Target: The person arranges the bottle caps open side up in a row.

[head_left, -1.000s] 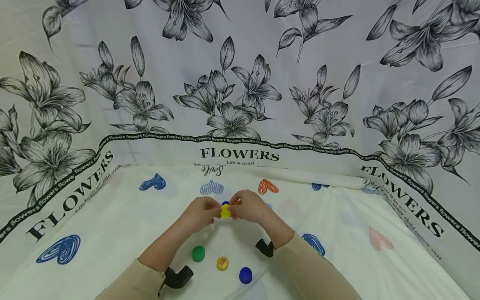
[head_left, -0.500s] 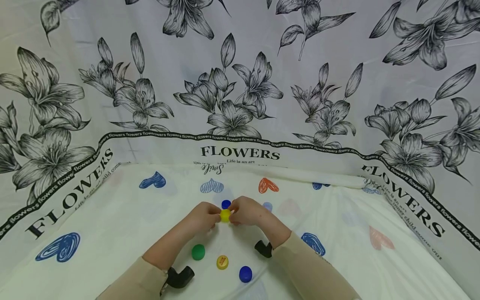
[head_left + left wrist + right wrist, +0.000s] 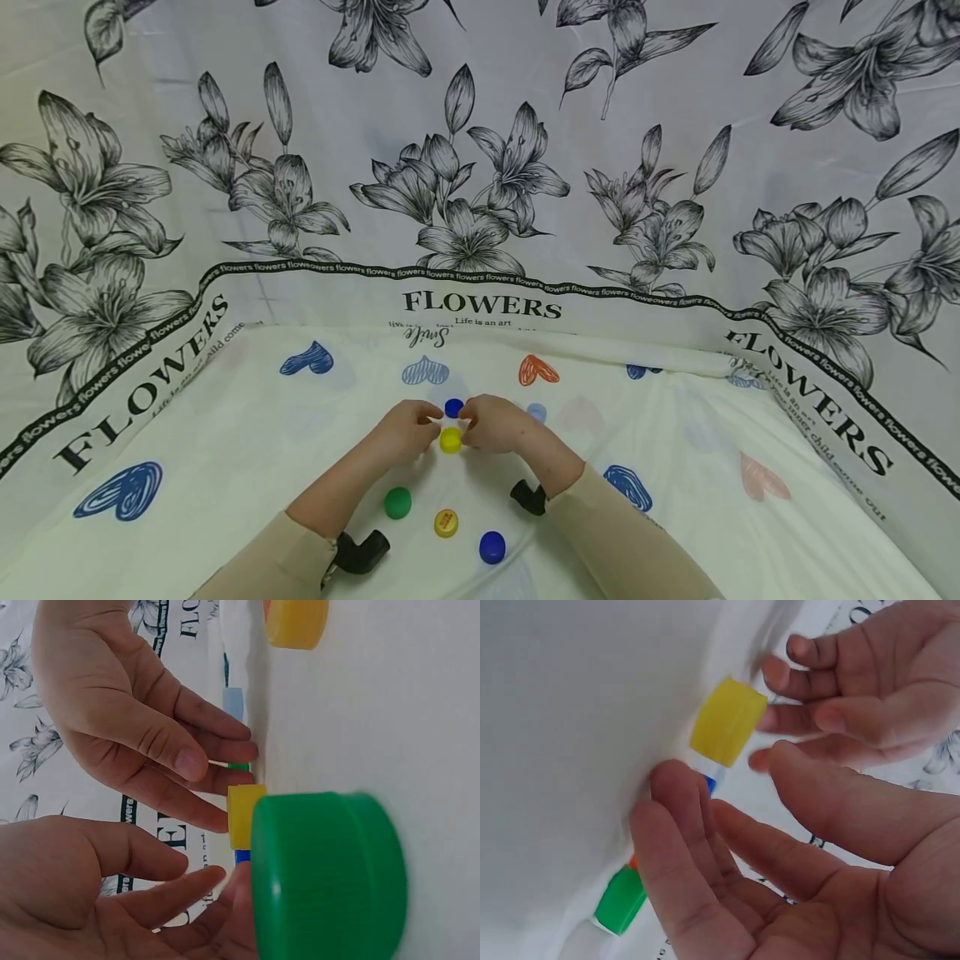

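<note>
The yellow cap (image 3: 451, 440) lies on the white cloth (image 3: 240, 433), between the left hand (image 3: 405, 432) and the right hand (image 3: 497, 425); each grip is loose and unclenched; a blue cap (image 3: 453, 408) lies just beyond.

White cloth (image 3: 247, 421) as base, unclear what's under it. Heart prints: dk blue heart (image 3: 118, 492) twd L edge, red heart (image 3: 534, 365) nr far edge, others scattered. Rolled fold (image 3: 637, 354) runs along R part of far edge; creases twd R edge.

On cloth, approx. mid betw. L & R edges: far blue cap (image 3: 453, 407), then plain yel. cap (image 3: 451, 441) just nr-side of it. Closer to nr edge: green cap (image 3: 397, 502), printed yel. cap (image 3: 446, 523) w/ red marks, nr blue cap (image 3: 492, 547), in a slanting row L to R, all apart. R wrist view adds 2nd green cap (image 3: 621, 900) w/ orange item (image 3: 634, 861) beside it, mostly hidden.
</note>
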Demonstrator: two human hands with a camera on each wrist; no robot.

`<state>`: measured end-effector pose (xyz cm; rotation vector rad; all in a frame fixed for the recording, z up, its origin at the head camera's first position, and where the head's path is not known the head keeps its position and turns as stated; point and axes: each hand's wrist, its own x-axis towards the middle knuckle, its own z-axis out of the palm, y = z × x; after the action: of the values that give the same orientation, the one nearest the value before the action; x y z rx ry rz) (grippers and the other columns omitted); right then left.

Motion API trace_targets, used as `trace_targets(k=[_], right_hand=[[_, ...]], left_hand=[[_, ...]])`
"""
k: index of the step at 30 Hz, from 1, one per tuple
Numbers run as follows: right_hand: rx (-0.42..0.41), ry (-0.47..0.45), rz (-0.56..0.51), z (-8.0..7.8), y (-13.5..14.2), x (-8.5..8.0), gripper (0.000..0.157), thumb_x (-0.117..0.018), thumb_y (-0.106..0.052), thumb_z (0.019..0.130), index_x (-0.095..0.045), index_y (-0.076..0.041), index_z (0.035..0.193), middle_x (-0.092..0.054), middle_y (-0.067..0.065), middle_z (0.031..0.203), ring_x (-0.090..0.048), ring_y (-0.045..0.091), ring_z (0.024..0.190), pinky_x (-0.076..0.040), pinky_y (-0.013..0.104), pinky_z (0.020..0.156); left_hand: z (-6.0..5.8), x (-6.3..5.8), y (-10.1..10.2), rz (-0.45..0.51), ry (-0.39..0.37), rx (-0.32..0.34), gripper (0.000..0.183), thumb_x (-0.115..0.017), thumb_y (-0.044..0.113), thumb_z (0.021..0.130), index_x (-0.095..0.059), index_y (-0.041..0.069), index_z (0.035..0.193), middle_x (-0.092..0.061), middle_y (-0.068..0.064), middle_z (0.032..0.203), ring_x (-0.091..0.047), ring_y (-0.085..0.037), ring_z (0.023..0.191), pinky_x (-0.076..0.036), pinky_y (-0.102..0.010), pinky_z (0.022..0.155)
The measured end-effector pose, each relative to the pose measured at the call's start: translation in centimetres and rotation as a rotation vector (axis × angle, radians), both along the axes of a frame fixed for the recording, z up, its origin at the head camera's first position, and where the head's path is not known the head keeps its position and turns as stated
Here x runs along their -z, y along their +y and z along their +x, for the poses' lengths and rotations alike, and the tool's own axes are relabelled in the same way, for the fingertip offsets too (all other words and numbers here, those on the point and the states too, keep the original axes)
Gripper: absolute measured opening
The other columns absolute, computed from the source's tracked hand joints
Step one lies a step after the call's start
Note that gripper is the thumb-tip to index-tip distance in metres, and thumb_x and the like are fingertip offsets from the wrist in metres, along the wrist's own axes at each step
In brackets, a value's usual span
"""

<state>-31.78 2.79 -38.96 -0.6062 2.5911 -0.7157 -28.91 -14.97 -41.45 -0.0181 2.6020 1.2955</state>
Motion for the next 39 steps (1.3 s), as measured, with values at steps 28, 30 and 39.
trace_targets(k=[28,30,39], right_hand=[[-0.046,-0.045,-0.047,0.8,0.8,-0.7,0.046,-0.070,-0.009,0.095,-0.057,-0.007,0.139,-0.066,0.002,0.100,-0.060,0.021,0.087,-0.052,0.038,0.081],[-0.074,-0.008,-0.053,1.2,1.2,-0.5,0.042,-0.071,-0.012,0.095,-0.061,-0.006,0.135,-0.068,0.001,0.101,-0.062,0.018,0.089,-0.053,0.036,0.082],[-0.136,-0.059,-0.106,5.4,5.0,-1.0,0.016,-0.080,-0.016,0.090,-0.073,-0.013,0.104,-0.064,-0.005,0.083,-0.058,0.013,0.077,-0.050,0.028,0.069]], left_hand=[[1.3,-1.5,0.0,-0.083,0.086,0.052,0.026,-0.065,0.007,0.096,-0.067,0.002,0.122,-0.065,-0.006,0.099,-0.058,-0.022,0.084,-0.055,-0.034,0.076],[1.6,-1.6,-0.1,-0.089,0.117,0.078,0.022,-0.066,0.006,0.096,-0.070,0.003,0.117,-0.066,-0.004,0.098,-0.058,-0.021,0.086,-0.055,-0.034,0.076],[5.8,-1.3,-0.1,-0.059,0.159,0.354,0.022,-0.078,0.011,0.090,-0.075,0.009,0.112,-0.069,0.006,0.097,-0.058,-0.018,0.093,-0.051,-0.037,0.081]])
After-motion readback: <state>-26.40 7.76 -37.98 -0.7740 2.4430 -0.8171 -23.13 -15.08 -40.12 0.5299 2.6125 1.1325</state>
